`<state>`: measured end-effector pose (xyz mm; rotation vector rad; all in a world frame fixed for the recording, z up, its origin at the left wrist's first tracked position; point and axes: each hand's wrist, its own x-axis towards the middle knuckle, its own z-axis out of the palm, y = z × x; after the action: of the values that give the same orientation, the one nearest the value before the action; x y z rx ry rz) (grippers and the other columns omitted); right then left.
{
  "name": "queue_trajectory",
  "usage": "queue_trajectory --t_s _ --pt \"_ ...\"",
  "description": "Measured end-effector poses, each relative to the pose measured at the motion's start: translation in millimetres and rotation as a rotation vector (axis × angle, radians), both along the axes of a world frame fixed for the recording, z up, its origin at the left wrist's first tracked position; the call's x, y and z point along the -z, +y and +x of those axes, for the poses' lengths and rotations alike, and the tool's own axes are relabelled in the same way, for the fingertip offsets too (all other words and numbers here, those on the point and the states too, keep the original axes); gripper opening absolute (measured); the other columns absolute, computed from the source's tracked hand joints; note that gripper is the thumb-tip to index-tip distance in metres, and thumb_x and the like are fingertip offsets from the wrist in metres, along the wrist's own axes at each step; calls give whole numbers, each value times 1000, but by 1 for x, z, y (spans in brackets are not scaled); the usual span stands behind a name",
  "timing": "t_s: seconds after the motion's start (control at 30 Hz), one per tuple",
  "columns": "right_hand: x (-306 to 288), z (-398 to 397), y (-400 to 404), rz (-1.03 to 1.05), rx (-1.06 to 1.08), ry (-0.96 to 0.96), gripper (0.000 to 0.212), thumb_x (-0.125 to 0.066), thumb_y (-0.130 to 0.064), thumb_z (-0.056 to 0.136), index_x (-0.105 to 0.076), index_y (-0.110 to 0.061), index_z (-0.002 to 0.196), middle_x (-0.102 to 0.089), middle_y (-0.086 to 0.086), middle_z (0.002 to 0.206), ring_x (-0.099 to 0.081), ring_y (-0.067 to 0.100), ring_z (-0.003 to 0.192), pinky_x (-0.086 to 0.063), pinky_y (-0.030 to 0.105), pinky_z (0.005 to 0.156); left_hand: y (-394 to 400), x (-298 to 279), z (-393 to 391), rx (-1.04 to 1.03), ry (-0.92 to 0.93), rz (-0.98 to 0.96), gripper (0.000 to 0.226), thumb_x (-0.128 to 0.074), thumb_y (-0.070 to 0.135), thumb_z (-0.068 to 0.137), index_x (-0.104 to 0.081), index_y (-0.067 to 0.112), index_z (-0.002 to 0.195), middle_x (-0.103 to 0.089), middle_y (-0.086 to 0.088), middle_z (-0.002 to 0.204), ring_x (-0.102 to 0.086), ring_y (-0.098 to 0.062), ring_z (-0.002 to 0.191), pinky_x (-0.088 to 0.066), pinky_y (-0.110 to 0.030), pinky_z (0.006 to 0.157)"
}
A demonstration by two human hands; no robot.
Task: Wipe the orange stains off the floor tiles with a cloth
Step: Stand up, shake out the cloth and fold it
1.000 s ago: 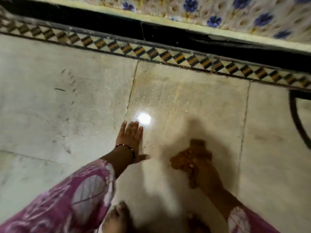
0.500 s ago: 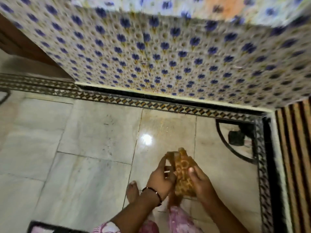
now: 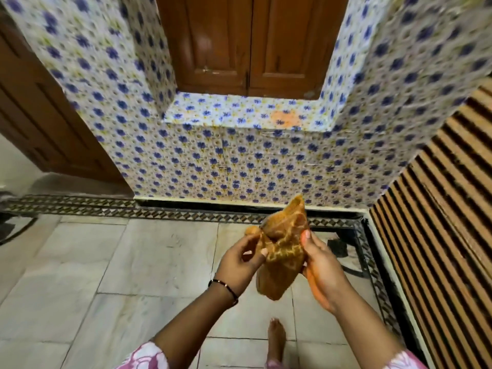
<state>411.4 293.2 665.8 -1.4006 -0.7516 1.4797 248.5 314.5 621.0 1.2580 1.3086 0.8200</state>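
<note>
An orange patterned cloth [image 3: 282,251] is bunched up in the air in front of me, above the pale floor tiles [image 3: 159,262]. My left hand [image 3: 239,265] pinches its left edge between thumb and fingers. My right hand [image 3: 319,270] grips its right side, thumb on top. An orange stain [image 3: 286,118] shows on the flowered ledge of the tiled wall, below the wooden shutters. I see no orange stain on the floor tiles in view.
A blue-flowered tiled wall [image 3: 226,166] stands ahead with wooden shutters [image 3: 247,43] above its ledge. A wooden door [image 3: 40,115] is at left, a striped slatted panel [image 3: 439,222] at right. A patterned border strip [image 3: 159,214] runs along the wall's foot. My bare foot [image 3: 277,336] is below.
I have risen from crouching over the floor to standing. The cloth came up off the tile, and my left hand left the floor; both hands now hold the cloth in the air.
</note>
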Motion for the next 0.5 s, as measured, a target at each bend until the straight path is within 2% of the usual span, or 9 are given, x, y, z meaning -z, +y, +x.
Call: queue_trajectory --t_s 0.03,0.1,0.17,0.23,0.3,0.4,0.43,0.5 --pt "-10 -4 -10 23 16 49 28 -39 -37 97 -63 -28 110 -73 -3 104 -64 16 105 -46 40 95 -10 -11 -3 16 0 33 34 -63 24 90 -56 28 122 -62 3 121 -58 -13 112 -49 -32 97" --pt "-34 -14 -31 73 45 112 28 -39 -36 98 -62 -27 110 -72 2 107 -65 21 106 -47 45 95 -34 -35 -10 64 14 137 30 -58 23 93 -57 26 123 -60 4 124 -55 -9 115 -46 -19 95" --pt "-56 -20 -49 96 74 148 30 -39 -39 97 -60 -27 114 -70 6 113 -63 25 108 -46 51 96 -59 -55 -17 116 91 281 31 -52 32 95 -57 27 125 -51 7 129 -49 -2 117 -41 -13 95" --pt "-79 -26 -66 123 95 181 33 -39 -41 97 -59 -25 119 -68 8 115 -63 28 109 -46 54 95 -80 -68 -28 151 314 441 41 -53 48 87 -58 32 125 -39 10 135 -39 -4 123 -38 -23 102" --pt "-101 -30 -83 158 99 178 31 -41 -38 97 -61 -22 115 -70 9 110 -65 27 102 -50 52 88 -94 -83 -38 109 535 619 37 -63 47 84 -64 32 117 -40 6 139 -39 -13 125 -38 -34 104" --pt "-134 -32 -114 287 143 29 17 -52 -22 95 -65 -13 99 -72 9 93 -69 26 90 -55 45 79 -109 -123 -51 3 525 765 19 -70 23 82 -70 21 101 -59 0 122 -49 -21 120 -42 -46 101" --pt "-140 -30 -122 343 172 -35 12 -55 -17 94 -66 -11 96 -72 8 90 -69 25 89 -56 42 78 -112 -137 -53 -11 498 791 14 -68 20 83 -70 18 98 -64 1 112 -53 -21 115 -44 -47 99" --pt "-153 -24 -138 468 217 -160 4 -62 -11 89 -65 -13 90 -72 6 88 -70 21 85 -57 33 72 -122 -162 -56 -5 484 847 13 -60 25 88 -66 17 96 -67 1 91 -60 -20 93 -49 -44 86"
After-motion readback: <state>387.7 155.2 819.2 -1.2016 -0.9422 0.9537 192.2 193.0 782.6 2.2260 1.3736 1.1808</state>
